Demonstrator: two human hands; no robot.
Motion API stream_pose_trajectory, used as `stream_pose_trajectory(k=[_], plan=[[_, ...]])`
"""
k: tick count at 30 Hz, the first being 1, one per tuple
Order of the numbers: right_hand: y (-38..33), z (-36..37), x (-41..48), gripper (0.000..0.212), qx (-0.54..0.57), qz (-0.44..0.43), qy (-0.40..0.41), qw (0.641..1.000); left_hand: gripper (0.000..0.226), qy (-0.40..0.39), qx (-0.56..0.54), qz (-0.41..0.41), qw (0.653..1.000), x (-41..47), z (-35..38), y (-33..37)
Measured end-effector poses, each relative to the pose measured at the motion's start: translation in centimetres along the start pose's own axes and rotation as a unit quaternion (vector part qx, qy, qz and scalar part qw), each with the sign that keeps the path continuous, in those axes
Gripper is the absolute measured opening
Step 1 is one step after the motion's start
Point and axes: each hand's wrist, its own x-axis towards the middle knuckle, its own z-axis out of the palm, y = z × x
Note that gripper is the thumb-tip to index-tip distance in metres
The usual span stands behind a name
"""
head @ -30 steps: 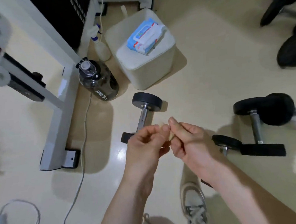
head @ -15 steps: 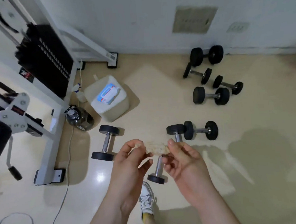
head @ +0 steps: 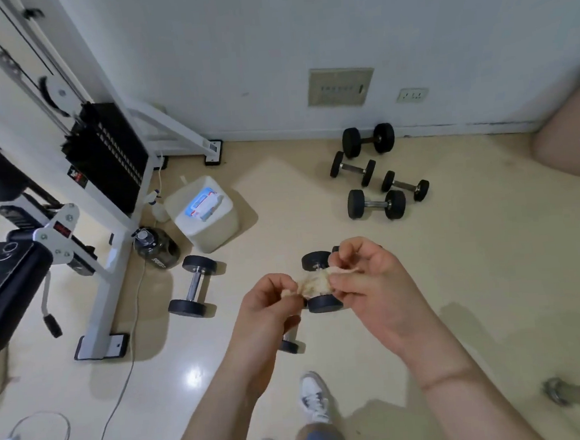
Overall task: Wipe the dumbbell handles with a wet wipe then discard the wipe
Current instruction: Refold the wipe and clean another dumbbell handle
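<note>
A crumpled pale wet wipe (head: 315,283) is stretched between both hands in front of me. My left hand (head: 270,307) pinches its left end and my right hand (head: 371,279) pinches its right end. On the floor below lies a black dumbbell with a steel handle (head: 193,285). Two more dumbbells (head: 321,301) lie partly hidden behind my hands. A blue wipe pack (head: 205,203) rests on top of a white box (head: 213,228).
Several black dumbbells (head: 376,203) lie near the far wall. A white weight machine (head: 106,170) stands on the left, with a dark water jug (head: 156,248) and a cable (head: 121,386) beside it. My white shoe (head: 314,396) is below my hands.
My head has risen, so more of the room shows. The hands have pulled the wipe wider apart, and the right hand sits higher than before.
</note>
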Motion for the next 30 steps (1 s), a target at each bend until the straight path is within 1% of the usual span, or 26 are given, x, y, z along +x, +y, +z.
stream_pose_trajectory(k=[2,4,6,8,10,12,14,16,18,20,22,23,24,26,28,30], plan=[[-1.9,-1.5,-1.0,0.039,-0.037,-0.023,0.005,0.999,0.018,-0.044,-0.021,0.007,0.999,-0.9,2.0,1.0],[-4.1,-3.3,-1.6,0.039,-0.092,-0.059,0.016,0.994,0.016,-0.088,-0.088,0.015,0.992,-1.3,4.8,1.8],[-6.4,-5.3,-1.9,0.036,-0.160,-0.097,0.015,0.982,0.021,-0.083,-0.104,0.029,0.991,-0.9,8.3,2.1],[-8.0,-7.0,-2.0,0.034,-0.228,-0.105,0.001,0.968,0.028,-0.067,-0.103,0.036,0.992,0.2,11.1,1.9],[-10.2,-11.0,-1.5,0.036,-0.250,-0.108,0.005,0.962,0.030,-0.097,-0.099,0.032,0.990,2.3,15.6,1.6],[-12.1,-15.2,-0.4,0.032,-0.201,-0.107,0.041,0.973,0.029,-0.103,-0.106,0.034,0.988,4.3,19.7,1.3],[-14.2,-21.0,1.1,0.026,-0.111,-0.105,0.101,0.983,0.027,-0.084,-0.114,0.034,0.989,7.0,25.1,0.9],[-15.5,-25.3,2.4,0.023,-0.012,-0.072,0.144,0.987,0.030,-0.073,-0.131,0.022,0.988,8.8,29.7,0.6],[-16.3,-28.7,3.7,0.020,0.069,-0.025,0.175,0.982,0.027,-0.077,-0.171,-0.011,0.982,10.6,33.4,0.6],[-17.1,-31.4,5.4,0.014,0.107,0.011,0.202,0.974,0.020,-0.102,-0.233,-0.057,0.965,12.6,36.1,0.9],[-18.1,-33.7,7.5,0.010,0.099,0.028,0.214,0.971,0.012,-0.135,-0.278,-0.090,0.947,15.1,38.4,1.2],[-18.5,-34.7,8.8,0.009,0.082,0.034,0.218,0.972,0.010,-0.140,-0.276,-0.098,0.946,16.6,39.5,1.3],[-18.9,-35.7,10.2,0.008,0.062,0.040,0.220,0.973,0.013,-0.137,-0.259,-0.103,0.951,18.2,40.6,1.4],[-19.9,-37.6,13.2,0.013,0.032,0.054,0.217,0.974,0.017,-0.117,-0.235,-0.107,0.959,21.7,43.0,1.5],[-21.0,-39.6,17.0,0.022,0.008,0.071,0.215,0.974,0.013,-0.083,-0.246,-0.114,0.959,25.5,45.4,1.5],[-22.5,-41.6,21.1,0.024,0.001,0.089,0.203,0.975,0.011,-0.063,-0.251,-0.116,0.959,29.5,47.2,1.7]])
